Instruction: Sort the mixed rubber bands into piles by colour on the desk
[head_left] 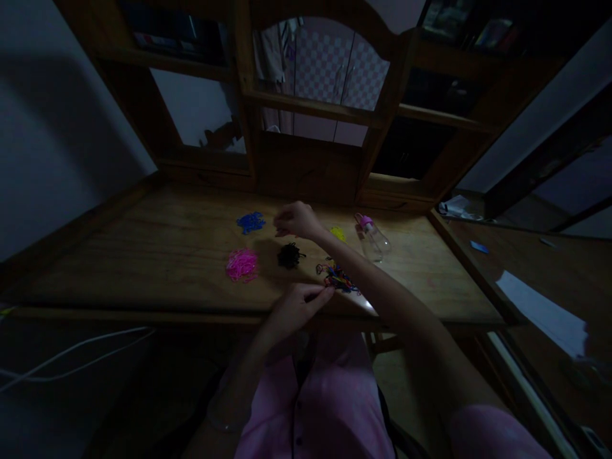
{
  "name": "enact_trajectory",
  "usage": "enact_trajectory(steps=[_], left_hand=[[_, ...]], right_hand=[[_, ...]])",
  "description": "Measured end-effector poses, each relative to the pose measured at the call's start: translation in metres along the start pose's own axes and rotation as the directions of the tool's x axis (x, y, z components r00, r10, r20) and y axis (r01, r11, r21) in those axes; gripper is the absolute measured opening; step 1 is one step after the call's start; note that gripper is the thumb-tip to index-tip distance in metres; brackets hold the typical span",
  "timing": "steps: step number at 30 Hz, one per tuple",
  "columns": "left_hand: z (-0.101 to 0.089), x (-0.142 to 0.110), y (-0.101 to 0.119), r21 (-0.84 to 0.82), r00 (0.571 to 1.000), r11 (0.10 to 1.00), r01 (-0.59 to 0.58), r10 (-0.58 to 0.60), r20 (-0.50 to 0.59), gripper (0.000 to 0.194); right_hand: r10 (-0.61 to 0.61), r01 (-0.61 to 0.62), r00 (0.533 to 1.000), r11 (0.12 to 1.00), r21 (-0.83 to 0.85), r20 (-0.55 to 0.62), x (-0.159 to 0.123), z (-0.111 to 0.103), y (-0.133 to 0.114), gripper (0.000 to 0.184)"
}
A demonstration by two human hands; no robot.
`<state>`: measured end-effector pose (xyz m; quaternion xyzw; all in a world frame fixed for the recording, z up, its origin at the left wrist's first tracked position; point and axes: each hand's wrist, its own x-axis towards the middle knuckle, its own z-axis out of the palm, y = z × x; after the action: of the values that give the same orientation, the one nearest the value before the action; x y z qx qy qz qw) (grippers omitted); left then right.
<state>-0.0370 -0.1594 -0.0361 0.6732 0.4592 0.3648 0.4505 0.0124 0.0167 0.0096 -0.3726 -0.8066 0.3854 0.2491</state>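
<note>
My right hand (297, 220) hangs above the table between the pile of blue elastic bands (250, 222) and the pile of black elastic bands (289, 255). Its fingers are curled and pressed together, and whatever is in them is too small and dark to see. At the near edge of a mixed-colour pile of elastic bands (340, 279), my left hand (299, 309) has its thumb and forefinger pinched together, touching the pile's left side. To the left lies a heap of pink elastic bands (241, 264). Yellow elastic bands (337, 233) are partly hidden behind my right forearm.
A clear bulb-shaped bottle with a pink cap (375, 241) lies on the wooden table (143, 248), right of the yellow pile. Wooden shelving (310, 162) rises at the table's back. White paper (542, 312) rests on a side surface at right.
</note>
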Motion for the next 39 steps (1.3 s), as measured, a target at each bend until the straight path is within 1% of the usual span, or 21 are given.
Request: enact_trajectory(steps=[2,3,5,7,9,12,14,17,20,22,24,26,29,30,32,34,35,36,37,38,39], left_hand=[[0.0,0.0,0.0,0.015,1.0,1.0,0.013,-0.013,-0.001,0.048],[0.0,0.001,0.0,0.017,1.0,1.0,0.018,-0.018,0.0,0.049],[0.0,0.001,0.001,0.002,1.0,1.0,0.02,-0.02,0.009,0.048],[0.0,0.0,0.002,-0.019,1.0,1.0,0.022,-0.021,0.022,0.047],[0.001,0.0,0.002,-0.024,0.999,0.999,0.03,-0.03,0.021,0.047],[0.003,-0.001,0.0,-0.012,0.999,0.999,0.045,-0.045,-0.003,0.046],[0.004,-0.001,-0.002,0.002,0.998,0.999,0.054,-0.054,-0.013,0.044],[0.007,-0.001,-0.002,0.041,0.997,0.997,0.058,-0.056,-0.05,0.042],[0.01,0.0,-0.001,0.08,0.994,0.996,0.048,-0.039,-0.107,0.038],[0.013,0.001,-0.001,0.09,0.991,0.994,0.056,-0.045,-0.127,0.033],[0.016,0.003,-0.003,0.083,0.984,0.993,0.089,-0.075,-0.159,0.027],[0.018,0.007,-0.006,0.064,0.967,0.99,0.128,-0.11,-0.229,0.025],[0.018,0.017,-0.011,0.056,0.938,0.987,0.15,-0.124,-0.325,0.029],[0.017,0.021,-0.013,0.084,0.932,0.986,0.145,-0.107,-0.347,0.029],[0.012,0.03,-0.016,0.195,0.921,0.972,0.132,-0.048,-0.386,0.028],[0.007,0.038,-0.018,0.33,0.912,0.935,0.13,0.018,-0.409,0.029],[0.005,0.041,-0.019,0.387,0.916,0.913,0.13,0.039,-0.4,0.029],[0.003,0.043,-0.02,0.431,0.924,0.893,0.128,0.051,-0.38,0.029],[0.003,0.045,-0.02,0.464,0.933,0.877,0.124,0.056,-0.355,0.028],[0.003,0.046,-0.021,0.488,0.941,0.864,0.12,0.057,-0.333,0.025],[0.004,0.047,-0.021,0.504,0.947,0.856,0.119,0.055,-0.318,0.021]], right_hand=[[-0.009,0.005,0.999,0.997,-0.081,-0.052,0.025,0.017,-0.008,0.011],[-0.014,0.006,0.998,0.994,-0.105,-0.069,0.032,0.02,-0.01,0.013],[-0.036,0.022,0.993,0.992,-0.125,-0.111,0.033,0.012,-0.011,0.018],[-0.079,0.053,0.979,0.988,-0.143,-0.187,0.02,-0.01,-0.005,0.022],[-0.126,0.074,0.949,0.98,-0.186,-0.288,-0.002,-0.04,0.004,0.024],[-0.122,0.05,0.908,0.981,-0.186,-0.402,-0.043,-0.089,0.021,0.03],[-0.119,0.016,0.859,0.978,-0.207,-0.498,-0.068,-0.117,0.031,0.034],[-0.169,-0.014,0.753,0.962,-0.272,-0.636,-0.093,-0.15,0.044,0.037],[-0.231,-0.052,0.649,0.937,-0.345,-0.725,-0.102,-0.168,0.061,0.04],[-0.263,-0.103,0.605,0.91,-0.402,-0.751,-0.103,-0.17,0.076,0.041],[-0.275,-0.17,0.595,0.875,-0.453,-0.755,-0.103,-0.165,0.092,0.041],[-0.254,-0.233,0.607,0.849,-0.474,-0.753,-0.102,-0.158,0.107,0.04],[-0.229,-0.255,0.641,0.837,-0.484,-0.733,-0.102,-0.153,0.121,0.038],[-0.238,-0.249,0.641,0.834,-0.491,-0.73,-0.103,-0.154,0.123,0.038],[-0.274,-0.233,0.606,0.836,-0.497,-0.746,-0.106,-0.161,0.126,0.038],[-0.295,-0.218,0.541,0.855,-0.47,-0.788,-0.111,-0.171,0.126,0.038],[-0.294,-0.206,0.51,0.871,-0.447,-0.809,-0.113,-0.176,0.126,0.039],[-0.286,-0.186,0.492,0.888,-0.42,-0.822,-0.115,-0.18,0.126,0.038],[-0.273,-0.156,0.496,0.906,-0.394,-0.824,-0.116,-0.182,0.125,0.037],[-0.26,-0.112,0.529,0.922,-0.371,-0.807,-0.117,-0.182,0.125,0.035],[-0.254,-0.055,0.594,0.933,-0.354,-0.763,-0.117,-0.181,0.125,0.033]])
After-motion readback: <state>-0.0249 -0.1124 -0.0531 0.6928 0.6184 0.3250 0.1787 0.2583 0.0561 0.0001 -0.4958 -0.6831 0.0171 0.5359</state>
